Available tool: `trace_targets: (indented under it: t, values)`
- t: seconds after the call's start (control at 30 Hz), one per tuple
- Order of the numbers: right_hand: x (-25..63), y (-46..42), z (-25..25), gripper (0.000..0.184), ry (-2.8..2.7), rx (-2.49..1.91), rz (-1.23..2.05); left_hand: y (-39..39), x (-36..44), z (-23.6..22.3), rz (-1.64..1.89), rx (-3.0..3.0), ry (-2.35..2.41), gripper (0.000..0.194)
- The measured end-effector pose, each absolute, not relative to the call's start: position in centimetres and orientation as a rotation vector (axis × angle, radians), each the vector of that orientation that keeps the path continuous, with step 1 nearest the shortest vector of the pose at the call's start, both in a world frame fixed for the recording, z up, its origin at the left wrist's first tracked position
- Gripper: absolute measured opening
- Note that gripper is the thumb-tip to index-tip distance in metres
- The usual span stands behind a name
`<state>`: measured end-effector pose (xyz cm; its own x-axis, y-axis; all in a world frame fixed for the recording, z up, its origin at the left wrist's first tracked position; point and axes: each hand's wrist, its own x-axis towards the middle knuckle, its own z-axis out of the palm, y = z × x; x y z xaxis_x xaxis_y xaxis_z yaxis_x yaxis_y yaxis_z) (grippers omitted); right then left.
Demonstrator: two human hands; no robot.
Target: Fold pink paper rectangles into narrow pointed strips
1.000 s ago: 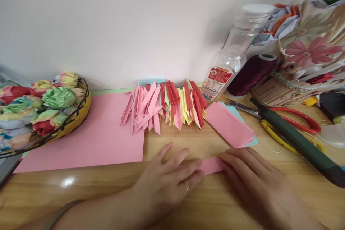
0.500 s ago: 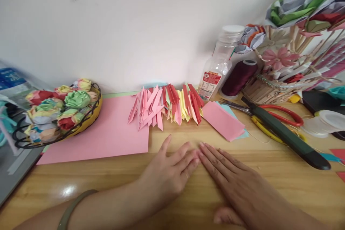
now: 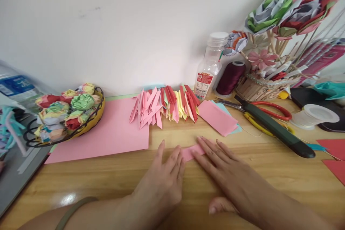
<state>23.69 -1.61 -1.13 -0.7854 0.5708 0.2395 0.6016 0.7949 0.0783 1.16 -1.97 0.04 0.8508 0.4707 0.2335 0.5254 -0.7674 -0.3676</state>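
A narrow pink paper strip (image 3: 189,153) lies on the wooden table between my hands, its two ends covered by my fingers. My left hand (image 3: 167,178) rests on the strip's left end with fingers extended. Flat over the right end lies my right hand (image 3: 229,172), fingers stretched out and thumb apart. Behind them stands a row of folded paper pieces (image 3: 151,106) in pink, red and yellow. To the right of that row is a small stack of pink paper rectangles (image 3: 218,118), with light blue paper beneath.
A basket of paper flowers (image 3: 101,111) sits on large pink paper (image 3: 121,129) at left. Toward the right are a clear bottle (image 3: 206,72), a purple thread spool (image 3: 231,79), red-handled scissors (image 3: 275,109), a dark green cutter (image 3: 283,131) and a white spool (image 3: 312,115).
My hands have moved apart, showing the middle of the pink strip that they covered before. The camera view has shifted slightly to the right.
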Motion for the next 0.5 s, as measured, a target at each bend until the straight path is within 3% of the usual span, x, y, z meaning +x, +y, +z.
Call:
trace_targets:
  t: [0.5]
  values:
    - [28.0,0.1,-0.8,0.093,-2.758,-0.975,-0.435,-2.4,1.2,0.3,-0.122,-2.549,-0.736,0.030]
